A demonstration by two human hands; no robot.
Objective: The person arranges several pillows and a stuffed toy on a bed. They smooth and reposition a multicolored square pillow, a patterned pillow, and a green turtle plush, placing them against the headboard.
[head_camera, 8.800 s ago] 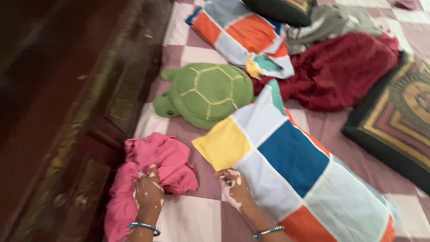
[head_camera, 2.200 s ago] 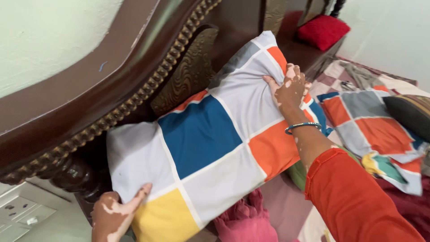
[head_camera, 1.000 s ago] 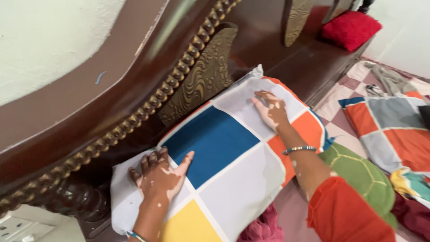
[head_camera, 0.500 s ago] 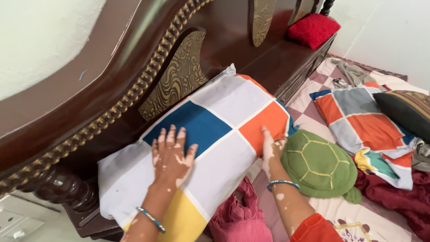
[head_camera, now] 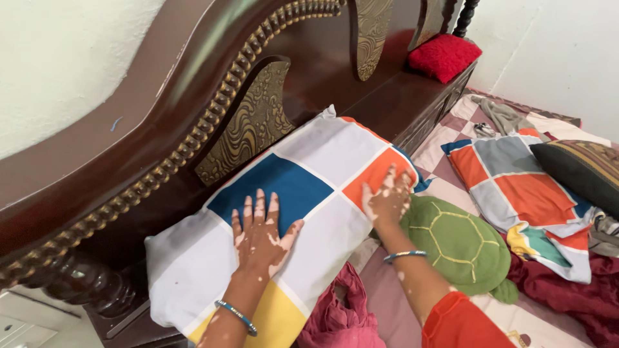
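Note:
A pillow (head_camera: 322,154) in a patchwork cover of white, blue, orange and yellow squares leans against the dark carved wooden headboard (head_camera: 258,96). My left hand (head_camera: 261,235) lies flat on it with fingers spread, over the blue and white squares. My right hand (head_camera: 387,200) presses flat on the pillow's orange square at its right edge. Neither hand grips anything. A green turtle-shaped cushion (head_camera: 461,245) lies right beside my right hand.
A pink cloth (head_camera: 342,316) is bunched below the pillow. A second patchwork pillow (head_camera: 516,174), a dark patterned cushion (head_camera: 577,167) and a maroon cloth (head_camera: 567,290) lie on the checked bedsheet (head_camera: 445,135). A red cushion (head_camera: 442,55) sits on the headboard ledge.
The pillow went from the bed up against the headboard. In the last half second my right hand moved up onto the orange square; my left hand stays flat on the pillow.

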